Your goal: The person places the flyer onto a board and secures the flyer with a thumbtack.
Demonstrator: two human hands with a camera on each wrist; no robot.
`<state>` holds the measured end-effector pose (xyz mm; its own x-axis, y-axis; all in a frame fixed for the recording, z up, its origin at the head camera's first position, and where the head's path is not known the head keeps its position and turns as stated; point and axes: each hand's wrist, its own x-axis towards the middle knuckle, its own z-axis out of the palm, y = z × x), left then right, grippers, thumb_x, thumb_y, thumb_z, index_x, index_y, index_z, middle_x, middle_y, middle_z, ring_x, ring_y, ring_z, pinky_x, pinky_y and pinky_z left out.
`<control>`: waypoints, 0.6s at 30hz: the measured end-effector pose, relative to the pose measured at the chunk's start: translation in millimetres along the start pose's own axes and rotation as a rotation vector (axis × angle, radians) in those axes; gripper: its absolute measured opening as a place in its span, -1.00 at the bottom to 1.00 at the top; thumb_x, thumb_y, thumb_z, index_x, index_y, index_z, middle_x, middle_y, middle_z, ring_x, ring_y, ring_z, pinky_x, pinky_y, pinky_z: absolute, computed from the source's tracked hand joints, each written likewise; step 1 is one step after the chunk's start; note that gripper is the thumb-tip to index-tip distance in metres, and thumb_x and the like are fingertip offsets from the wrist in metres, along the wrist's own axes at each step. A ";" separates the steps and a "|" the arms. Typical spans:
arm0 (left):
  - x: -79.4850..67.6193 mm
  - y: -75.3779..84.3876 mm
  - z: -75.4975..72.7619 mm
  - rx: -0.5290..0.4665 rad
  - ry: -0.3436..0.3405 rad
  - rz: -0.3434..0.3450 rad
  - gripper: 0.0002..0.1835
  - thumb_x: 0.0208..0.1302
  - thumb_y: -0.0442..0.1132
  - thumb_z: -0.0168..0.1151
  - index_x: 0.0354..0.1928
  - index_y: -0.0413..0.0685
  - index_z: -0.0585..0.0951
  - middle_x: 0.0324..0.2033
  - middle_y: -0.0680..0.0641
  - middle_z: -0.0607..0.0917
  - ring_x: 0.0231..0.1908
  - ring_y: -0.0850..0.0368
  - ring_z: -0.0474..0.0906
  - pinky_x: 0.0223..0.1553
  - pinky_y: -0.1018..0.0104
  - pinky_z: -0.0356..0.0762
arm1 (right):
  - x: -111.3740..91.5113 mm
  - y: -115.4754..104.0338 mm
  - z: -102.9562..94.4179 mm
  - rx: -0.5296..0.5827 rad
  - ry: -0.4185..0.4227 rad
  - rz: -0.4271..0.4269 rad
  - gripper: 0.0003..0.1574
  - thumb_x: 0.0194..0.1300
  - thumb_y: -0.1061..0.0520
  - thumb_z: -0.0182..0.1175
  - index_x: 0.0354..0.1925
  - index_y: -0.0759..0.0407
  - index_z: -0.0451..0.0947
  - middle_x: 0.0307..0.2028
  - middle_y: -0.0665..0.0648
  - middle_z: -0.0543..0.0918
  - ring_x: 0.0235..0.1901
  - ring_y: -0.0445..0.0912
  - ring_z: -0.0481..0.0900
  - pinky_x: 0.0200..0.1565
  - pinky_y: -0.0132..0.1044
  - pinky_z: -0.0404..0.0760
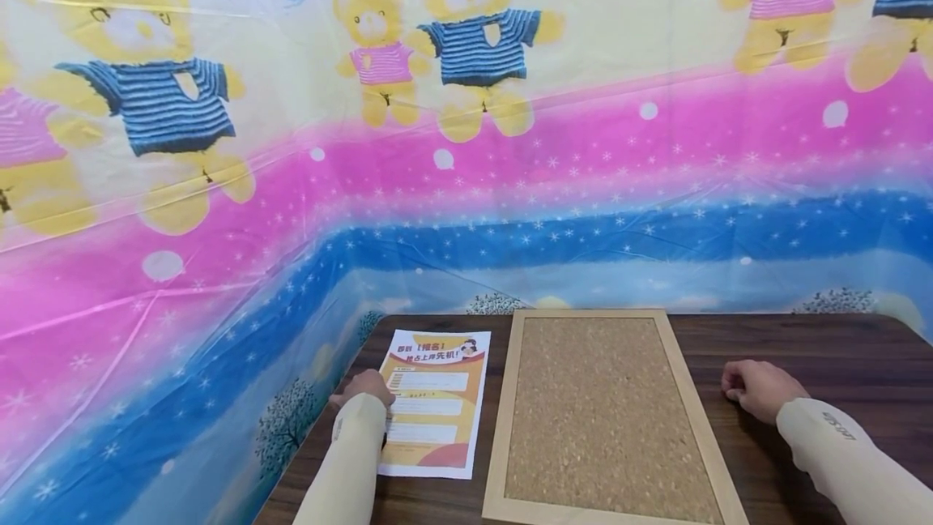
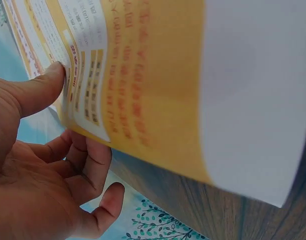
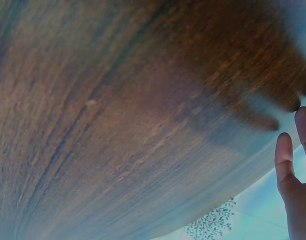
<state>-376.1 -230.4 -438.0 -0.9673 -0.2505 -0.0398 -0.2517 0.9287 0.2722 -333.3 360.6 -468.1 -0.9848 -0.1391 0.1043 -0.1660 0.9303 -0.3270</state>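
the left hand [image 1: 367, 386] pinches the left edge of the sheet [image 1: 435, 410] (thumb above, fingers beneath), which is over the table [image 1: 802, 339], just left of the board [image 1: 605, 420]. the right hand [image 1: 764, 391], fingers loose and holding nothing, is at the table right of the board.

Wall cloth [image 1: 554, 177] brightly lit in the head view, paper [image 2: 157, 80] partly blurred in the left wrist view, worktop [image 3: 108, 125] dimly lit and smudgy in the right wrist view, dark finger shapes blurred there.
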 end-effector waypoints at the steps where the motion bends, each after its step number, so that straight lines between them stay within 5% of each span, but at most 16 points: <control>1: 0.1 0.2 -0.6 -0.009 -0.007 -0.004 -0.73 0.15 -0.23 0.31 -0.20 -0.32 0.63 -0.46 -0.20 0.60 -0.32 -0.18 0.53 -0.01 -0.43 0.11 | 0.1 -0.2 -0.2 0.000 -0.001 0.004 -0.78 0.13 0.37 0.20 -0.46 0.08 0.44 -0.53 0.01 0.42 -0.52 -0.07 0.35 -0.43 -0.12 0.35; 12: 13.9 -12.5 8.9 -0.056 -0.026 -0.028 -0.55 0.11 -0.09 0.38 -0.14 -0.36 0.59 -0.41 -0.19 0.60 -0.13 -0.27 0.50 0.06 -0.45 0.00 | 2.3 1.3 0.0 0.009 0.023 0.013 -0.77 0.16 0.40 0.13 -0.47 0.10 0.40 -0.53 0.03 0.42 -0.53 -0.06 0.34 -0.44 -0.13 0.34; 18: 13.3 -11.6 7.9 -0.077 -0.012 -0.029 -0.41 0.12 -0.12 0.37 0.01 -0.48 0.44 -0.43 -0.20 0.56 -0.24 -0.18 0.50 0.04 -0.34 0.08 | 1.3 2.6 -1.9 0.019 0.038 -0.005 -0.74 0.15 0.44 0.12 -0.48 0.11 0.39 -0.53 0.03 0.41 -0.52 -0.05 0.34 -0.43 -0.12 0.34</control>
<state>-386.3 -242.4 -449.3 -0.9599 -0.2737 -0.0597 -0.2772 0.8971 0.3441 -335.0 363.4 -467.0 -0.9814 -0.1301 0.1412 -0.1718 0.9231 -0.3439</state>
